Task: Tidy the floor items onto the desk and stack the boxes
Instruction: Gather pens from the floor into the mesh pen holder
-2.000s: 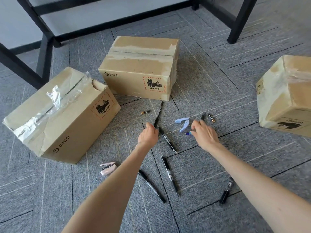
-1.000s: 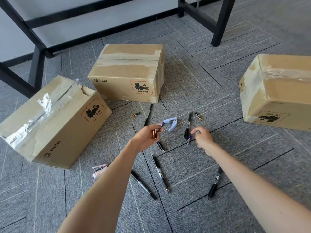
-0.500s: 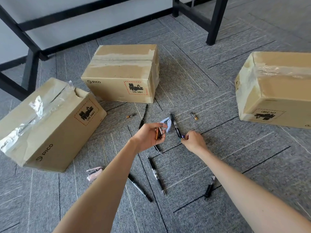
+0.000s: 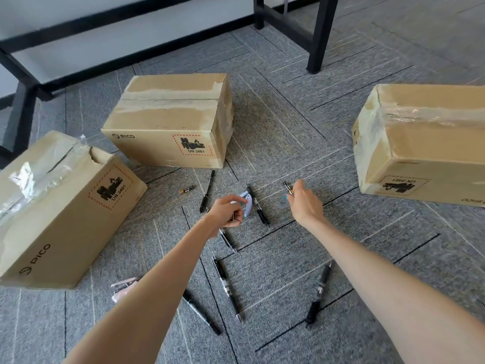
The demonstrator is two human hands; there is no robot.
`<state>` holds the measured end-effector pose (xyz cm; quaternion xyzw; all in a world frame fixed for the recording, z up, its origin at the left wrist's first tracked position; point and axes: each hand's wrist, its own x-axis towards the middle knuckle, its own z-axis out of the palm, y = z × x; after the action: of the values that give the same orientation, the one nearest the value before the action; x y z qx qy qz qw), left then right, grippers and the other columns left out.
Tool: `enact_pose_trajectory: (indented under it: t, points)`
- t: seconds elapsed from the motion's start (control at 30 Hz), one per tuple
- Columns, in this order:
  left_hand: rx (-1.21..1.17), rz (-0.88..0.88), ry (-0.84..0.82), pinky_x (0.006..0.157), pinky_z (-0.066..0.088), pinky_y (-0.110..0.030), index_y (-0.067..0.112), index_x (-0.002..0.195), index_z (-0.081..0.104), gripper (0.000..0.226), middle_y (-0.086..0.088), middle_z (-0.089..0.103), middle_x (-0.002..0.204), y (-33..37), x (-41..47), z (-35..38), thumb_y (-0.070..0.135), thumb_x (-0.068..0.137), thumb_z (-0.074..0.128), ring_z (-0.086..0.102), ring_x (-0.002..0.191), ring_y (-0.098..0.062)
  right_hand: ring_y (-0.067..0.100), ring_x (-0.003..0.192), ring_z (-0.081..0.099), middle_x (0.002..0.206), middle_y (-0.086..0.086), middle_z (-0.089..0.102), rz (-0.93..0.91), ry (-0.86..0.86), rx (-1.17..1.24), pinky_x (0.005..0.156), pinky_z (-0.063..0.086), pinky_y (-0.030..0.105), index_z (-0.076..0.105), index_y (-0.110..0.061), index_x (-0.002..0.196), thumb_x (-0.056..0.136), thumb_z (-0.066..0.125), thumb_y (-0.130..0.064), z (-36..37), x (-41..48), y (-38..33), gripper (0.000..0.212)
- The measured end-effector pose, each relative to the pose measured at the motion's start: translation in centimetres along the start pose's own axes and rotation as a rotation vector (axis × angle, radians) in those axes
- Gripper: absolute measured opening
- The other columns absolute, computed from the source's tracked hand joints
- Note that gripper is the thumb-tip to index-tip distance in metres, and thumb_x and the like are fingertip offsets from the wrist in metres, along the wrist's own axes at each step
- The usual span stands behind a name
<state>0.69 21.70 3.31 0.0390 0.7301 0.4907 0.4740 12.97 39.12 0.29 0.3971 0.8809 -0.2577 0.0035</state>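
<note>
pens (image 4: 227, 288) strewn between hands; three boxes (image 4: 168, 122) ringing; desk legs (image 4: 319, 35) behind

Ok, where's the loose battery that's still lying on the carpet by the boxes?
The battery lies on the carpet left of centre in the head view, in front of the middle box, just left of a black pen and beyond the left hand.

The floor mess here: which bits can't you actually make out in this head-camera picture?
- Left hand: curled fingers hide what it holds.
- Right hand: its fingertips are motion-blurred, so its grip is unclear.
- Pink item: the left forearm covers part of it.
- Right box: cut off by the frame edge.
- Desk: only the black legs show.
</note>
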Motion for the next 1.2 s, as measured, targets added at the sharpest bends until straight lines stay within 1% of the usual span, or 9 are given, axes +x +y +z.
enact_pose_trajectory:
  t: [0.2, 0.37, 0.43, 0.57, 0.73, 0.83, 1.03, 1.13, 1.2]
  points:
    - [0.136, 0.072, 0.243, 0.049, 0.039, -0.023, 0.01, 0.117, 0.056, 0.021, -0.002, 0.05, 0.069, -0.1, 2.6, -1.7, 0.007, 0.099, 0.046, 0.04, 0.052, -0.012, 0.008, 0.044, 0.042, 0.061, -0.003, 0.05, -0.001, -0.009, -0.094, 0.038, 0.031, 0.021, 0.037, 0.0, 0.127, 0.099, 0.049, -0.023, 0.9, 2.0, -0.3, 0.039]
    - [0.547, 0.123, 0.506, 0.05, 0.036, -0.026, 0.015, 0.119, 0.049, 0.024, -0.001, 0.06, 0.086, -1.0, 3.9, -3.8, 0.021, 0.096, 0.052, 0.049, 0.059, -0.016, 0.01, 0.045, 0.05, 0.062, -0.002, 0.057, -0.073, -0.005, -0.234, 0.038, 0.038, 0.019, 0.037, 0.002, 0.133, 0.099, 0.049, -0.015, 1.8, 2.3, -1.1, 0.04]
    - [0.759, 0.14, 0.627, 0.051, 0.038, -0.028, 0.016, 0.118, 0.047, 0.023, -0.004, 0.064, 0.092, -1.1, 4.2, -5.0, 0.02, 0.096, 0.05, 0.058, 0.068, -0.023, 0.011, 0.046, 0.053, 0.065, -0.002, 0.059, -0.136, -0.001, -0.255, 0.037, 0.036, 0.018, 0.041, 0.0, 0.126, 0.1, 0.047, -0.017, 2.1, 2.0, -1.9, 0.032]
    - [0.902, 0.122, 0.753, 0.062, 0.046, -0.033, 0.01, 0.118, 0.044, 0.026, -0.013, 0.069, 0.096, -0.3, 4.7, -7.0, 0.012, 0.092, 0.049, 0.062, 0.073, -0.029, 0.008, 0.043, 0.046, 0.068, -0.001, 0.061, -0.256, 0.003, -0.236, 0.036, 0.03, 0.017, 0.043, -0.002, 0.12, 0.102, 0.042, -0.025, 2.9, 1.5, -4.3, 0.029]
    - [1.141, 0.077, 0.733, 0.052, 0.038, -0.034, 0.005, 0.125, 0.04, 0.033, -0.007, 0.061, 0.076, 0.1, 5.2, -8.7, 0.005, 0.093, 0.048, 0.053, 0.063, -0.025, 0.01, 0.044, 0.047, 0.073, 0.003, 0.064, -0.318, -0.015, -0.189, 0.037, 0.032, 0.018, 0.042, -0.004, 0.119, 0.102, 0.041, -0.027, 4.1, 1.0, -6.8, 0.029]
    - [1.181, 0.086, 0.694, 0.047, 0.035, -0.031, 0.006, 0.124, 0.041, 0.03, -0.003, 0.053, 0.066, -0.8, 5.6, -9.5, 0.006, 0.095, 0.046, 0.052, 0.058, -0.024, 0.01, 0.045, 0.049, 0.073, 0.002, 0.064, -0.33, -0.03, -0.155, 0.038, 0.032, 0.018, 0.042, -0.004, 0.121, 0.101, 0.042, -0.028, 5.0, 0.5, -7.5, 0.031]
    - [1.197, 0.122, 0.584, 0.057, 0.048, -0.035, 0.006, 0.122, 0.044, 0.03, -0.01, 0.068, 0.089, -0.2, 3.8, -10.2, 0.024, 0.098, 0.044, 0.06, 0.068, -0.026, 0.008, 0.043, 0.043, 0.072, 0.0, 0.06, -0.31, -0.078, -0.115, 0.038, 0.029, 0.017, 0.045, -0.005, 0.113, 0.102, 0.041, -0.026, 3.7, -0.9, -8.6, 0.024]
    - [1.161, 0.139, 0.495, 0.061, 0.055, -0.036, 0.008, 0.122, 0.047, 0.03, -0.006, 0.066, 0.084, 2.0, 0.7, -10.8, 0.026, 0.097, 0.043, 0.064, 0.069, -0.024, 0.005, 0.042, 0.04, 0.071, 0.0, 0.057, -0.271, -0.11, -0.101, 0.037, 0.026, 0.016, 0.044, -0.005, 0.11, 0.102, 0.038, -0.026, 0.5, -1.7, -10.8, 0.023]
    - [1.145, 0.122, 0.452, 0.059, 0.05, -0.034, 0.008, 0.118, 0.05, 0.03, -0.004, 0.063, 0.084, 4.1, -2.5, -11.0, 0.029, 0.098, 0.043, 0.06, 0.069, -0.023, 0.005, 0.042, 0.042, 0.069, -0.001, 0.056, -0.264, -0.143, -0.092, 0.036, 0.026, 0.017, 0.043, -0.005, 0.108, 0.103, 0.036, -0.026, -2.3, -2.9, -12.9, 0.023]
